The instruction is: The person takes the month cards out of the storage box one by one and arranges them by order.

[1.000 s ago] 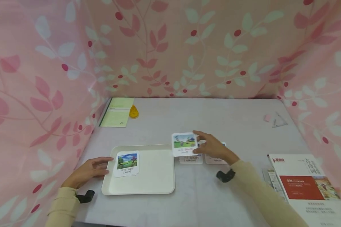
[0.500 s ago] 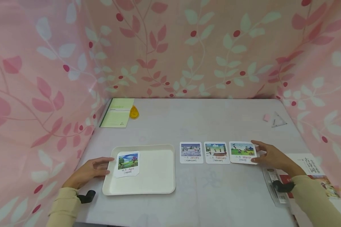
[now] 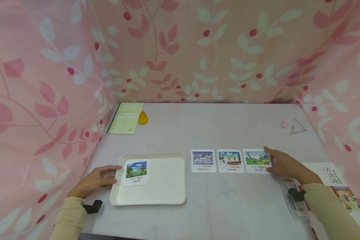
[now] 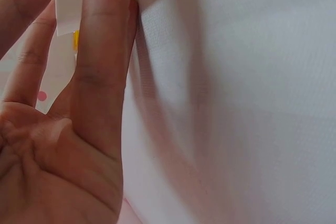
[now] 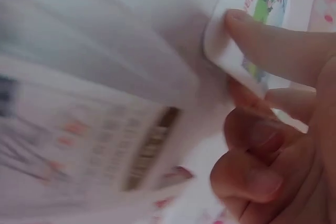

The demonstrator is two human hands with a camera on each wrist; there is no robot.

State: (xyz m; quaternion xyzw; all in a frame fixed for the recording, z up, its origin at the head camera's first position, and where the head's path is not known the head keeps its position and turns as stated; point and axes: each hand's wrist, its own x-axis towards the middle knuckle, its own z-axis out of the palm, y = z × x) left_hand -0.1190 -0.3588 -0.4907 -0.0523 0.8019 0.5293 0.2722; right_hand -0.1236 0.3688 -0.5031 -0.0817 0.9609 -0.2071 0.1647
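Note:
My right hand [image 3: 285,166] pinches the right edge of a picture card marked March [image 3: 256,158]; the thumb lies on its face in the right wrist view. The card is at the right end of a row on the tabletop, beside the February card [image 3: 231,160] and the January card [image 3: 203,160]. My left hand [image 3: 94,181] touches the left rim of a white tray [image 3: 168,183], its fingers nearly straight in the left wrist view. A small stack of cards with the April card [image 3: 136,172] on top lies at the tray's left side.
At the back left are a pale green notebook [image 3: 126,118] and a yellow drop-shaped object [image 3: 143,118]. A pink eraser [image 3: 284,124] and a clear set square [image 3: 298,127] lie back right. A book [image 3: 325,173] and clear case [image 3: 292,206] sit near my right arm.
My right hand has carried the March card from above the tray's right side to the right end of the row and set it beside February. The left hand has stayed at the tray.

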